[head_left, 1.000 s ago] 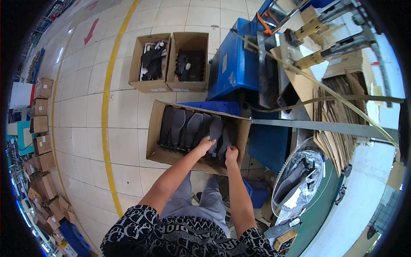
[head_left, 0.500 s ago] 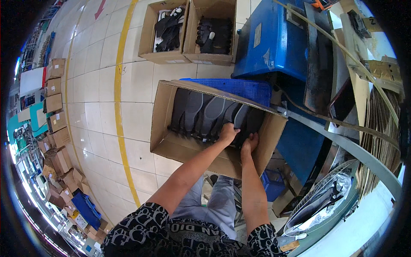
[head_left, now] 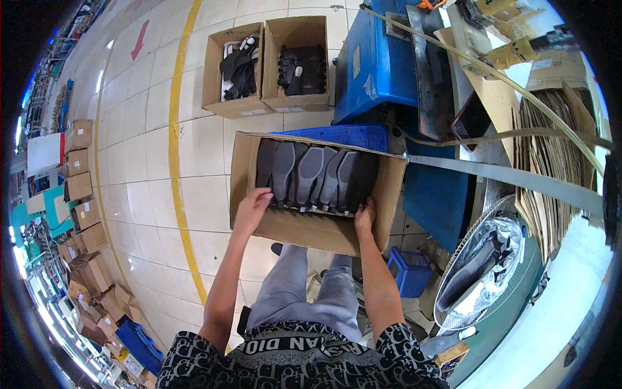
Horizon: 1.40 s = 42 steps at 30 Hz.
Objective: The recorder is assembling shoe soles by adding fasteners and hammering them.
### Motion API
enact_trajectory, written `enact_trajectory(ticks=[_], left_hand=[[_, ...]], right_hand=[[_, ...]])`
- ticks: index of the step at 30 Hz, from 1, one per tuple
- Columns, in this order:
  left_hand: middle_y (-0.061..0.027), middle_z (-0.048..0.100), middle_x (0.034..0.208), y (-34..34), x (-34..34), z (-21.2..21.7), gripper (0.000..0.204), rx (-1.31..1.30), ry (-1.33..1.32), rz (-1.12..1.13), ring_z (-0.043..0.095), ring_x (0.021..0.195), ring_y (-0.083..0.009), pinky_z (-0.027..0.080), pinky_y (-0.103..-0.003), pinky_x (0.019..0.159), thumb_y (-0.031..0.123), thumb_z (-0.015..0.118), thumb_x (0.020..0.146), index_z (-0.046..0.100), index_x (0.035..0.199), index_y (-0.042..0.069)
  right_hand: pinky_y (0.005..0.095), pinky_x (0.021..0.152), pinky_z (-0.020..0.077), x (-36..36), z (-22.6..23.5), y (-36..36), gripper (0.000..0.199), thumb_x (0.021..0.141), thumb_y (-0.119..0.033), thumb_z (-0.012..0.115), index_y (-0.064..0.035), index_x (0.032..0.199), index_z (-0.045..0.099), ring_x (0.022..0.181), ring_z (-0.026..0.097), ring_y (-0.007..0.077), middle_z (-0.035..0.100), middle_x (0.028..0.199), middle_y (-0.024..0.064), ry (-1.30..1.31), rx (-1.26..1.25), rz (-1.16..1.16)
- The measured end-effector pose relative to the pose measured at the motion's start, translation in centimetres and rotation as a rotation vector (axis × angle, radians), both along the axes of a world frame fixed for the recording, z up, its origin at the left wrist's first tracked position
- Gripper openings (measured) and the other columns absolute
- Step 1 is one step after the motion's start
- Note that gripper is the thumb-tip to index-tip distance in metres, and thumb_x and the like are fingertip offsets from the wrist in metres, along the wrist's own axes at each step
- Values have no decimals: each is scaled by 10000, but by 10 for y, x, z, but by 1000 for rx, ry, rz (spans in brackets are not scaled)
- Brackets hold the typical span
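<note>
A cardboard box (head_left: 317, 238) stands in front of me with its top uncovered. Inside, dark grey sole-shaped pieces (head_left: 311, 170) are packed upright in a row against the far wall, with small light tips along their near ends. At the row's left end is my left hand (head_left: 254, 206), its fingers partly spread and touching the near end of a piece. My right hand (head_left: 365, 219) is at the right end, fingers closed around the near edge of the last pieces; some of its fingertips are hidden.
Behind the box sits a blue plastic crate (head_left: 350, 136). Two more cartons (head_left: 241, 107) with dark pieces stand farther off on the tiled floor. To the right are a blue machine (head_left: 382, 71), a metal bar (head_left: 505, 175), a wire basket (head_left: 447, 318) and stacked cardboard sheets (head_left: 551, 175).
My left hand has moved from the row's right part to its left end. My right hand stays at the right end. The view has shifted, and the row looks more evenly lined up.
</note>
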<state>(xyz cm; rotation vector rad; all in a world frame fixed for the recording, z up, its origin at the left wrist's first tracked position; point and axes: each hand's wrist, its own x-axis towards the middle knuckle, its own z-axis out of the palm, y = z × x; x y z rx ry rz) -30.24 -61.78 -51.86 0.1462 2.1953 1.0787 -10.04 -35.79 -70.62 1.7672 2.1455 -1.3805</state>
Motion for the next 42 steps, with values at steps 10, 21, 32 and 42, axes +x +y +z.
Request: enact_trajectory(ticks=[10, 21, 32, 42], left_hand=[[-116, 669, 1031, -41, 71, 100, 237, 277, -54, 240, 629, 930, -171, 488, -276, 827, 121, 495, 957, 587, 1133, -8], [-76, 669, 1075, 234, 133, 183, 259, 442, -167, -606, 605, 855, -102, 443, -233, 731, 174, 492, 968, 585, 1164, 32], [-143, 620, 972, 479, 289, 307, 186, 820, 928, -1015, 583, 952, -343, 471, -387, 847, 32, 569, 839, 622, 1017, 14], [-113, 596, 1004, 705, 235, 302, 249, 302, 1585, -1174, 565, 990, -278, 446, -404, 827, 72, 600, 774, 623, 1021, 65]], right_hand=[[439, 858, 496, 45, 176, 12, 271, 843, -115, 570, 14, 1077, 619, 962, 615, 371, 635, 1058, 206, 147, 369, 579], [260, 679, 482, 383, 477, 105, 243, 950, -188, 551, -5, 1096, 616, 758, 609, 112, 679, 867, 99, 280, 636, -587], [416, 818, 471, 555, 398, 89, 249, 888, -214, 615, 12, 994, 609, 914, 602, 362, 631, 963, 201, -32, 625, -617], [370, 840, 472, 596, 385, 117, 202, 891, -109, 577, 36, 1032, 588, 925, 609, 312, 621, 1050, 182, 158, 715, -750]])
